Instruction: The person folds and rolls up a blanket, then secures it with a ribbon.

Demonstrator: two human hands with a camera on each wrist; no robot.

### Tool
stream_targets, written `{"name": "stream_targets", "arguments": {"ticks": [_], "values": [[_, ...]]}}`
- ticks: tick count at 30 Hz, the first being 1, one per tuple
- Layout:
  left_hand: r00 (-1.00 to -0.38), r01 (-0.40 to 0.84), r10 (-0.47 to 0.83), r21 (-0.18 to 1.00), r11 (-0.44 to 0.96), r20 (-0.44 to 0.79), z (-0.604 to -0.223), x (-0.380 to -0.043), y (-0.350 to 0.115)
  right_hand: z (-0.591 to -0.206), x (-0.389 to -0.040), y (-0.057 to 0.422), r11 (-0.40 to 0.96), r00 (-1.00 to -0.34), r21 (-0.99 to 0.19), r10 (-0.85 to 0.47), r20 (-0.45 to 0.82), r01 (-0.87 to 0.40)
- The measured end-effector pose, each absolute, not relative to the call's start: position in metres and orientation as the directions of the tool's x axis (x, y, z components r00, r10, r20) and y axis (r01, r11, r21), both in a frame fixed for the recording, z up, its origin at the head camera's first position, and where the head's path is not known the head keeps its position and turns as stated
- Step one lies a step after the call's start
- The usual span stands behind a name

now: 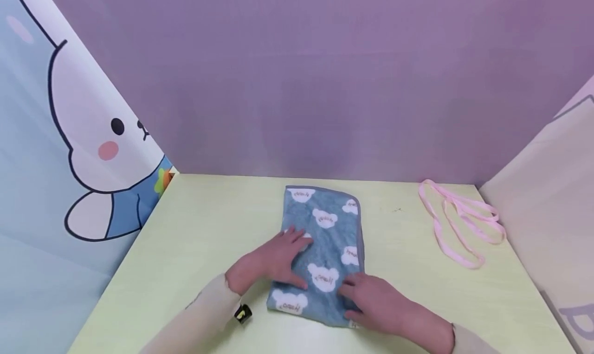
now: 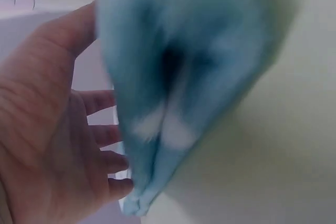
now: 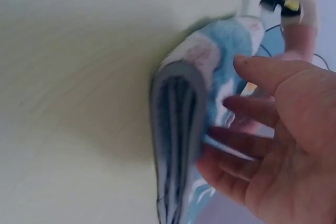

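Note:
A blue fleece blanket (image 1: 334, 230) with white bear heads and a grey edging lies folded into an upright rectangle on the table. My left hand (image 1: 280, 256) rests on its left side with the fingers spread. On the lower right part, my right hand (image 1: 376, 302) touches the top with its fingers slightly bent. In the right wrist view, the stacked layers of the blanket (image 3: 181, 140) show along its bound edge, beside the right hand (image 3: 283, 135). The left wrist view shows the blanket's folded side (image 2: 173, 108) blurred, with the left hand's fingers (image 2: 105, 135) against it.
A pink ribbon or strap (image 1: 457, 209) lies in loose loops at the table's back right. The pale yellow table (image 1: 195, 220) meets a purple cloth wall (image 1: 315, 86) behind. A curtain with a cartoon rabbit (image 1: 106, 137) hangs at left, and a light curtain (image 1: 547, 189) at right.

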State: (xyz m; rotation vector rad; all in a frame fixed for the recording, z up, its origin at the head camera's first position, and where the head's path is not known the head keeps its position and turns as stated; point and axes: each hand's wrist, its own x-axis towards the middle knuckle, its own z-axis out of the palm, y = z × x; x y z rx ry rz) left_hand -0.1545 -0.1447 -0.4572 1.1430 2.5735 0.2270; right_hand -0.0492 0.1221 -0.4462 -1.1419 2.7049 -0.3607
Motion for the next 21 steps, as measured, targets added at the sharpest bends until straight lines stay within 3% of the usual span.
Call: {"name": "stream_targets", "arguments": {"ticks": [8,13,17,21], "values": [[-0.665,0.638,0.687,0.257,0.726,-0.291,-0.467,-0.119,-0.155,-0.452,-0.058,0.129,0.803,-0.783,-0.287,-0.585,-0.213,-0.522],[-0.683,0.609,0.669,0.277,0.743,-0.293,-0.468,-0.102,-0.159,-0.443,-0.072,0.137,0.813,-0.791,-0.34,-0.561,-0.242,-0.473],[-0.702,0.587,0.656,0.296,0.754,-0.278,-0.462,-0.105,-0.16,-0.436,-0.1,0.139,0.823,-0.841,-0.385,-0.511,-0.178,-0.418],[-0.745,0.538,0.616,0.314,0.782,-0.258,-0.449,-0.136,-0.158,-0.439,-0.145,0.144,0.877,-0.941,-0.396,-0.328,-0.083,-0.271]]}}
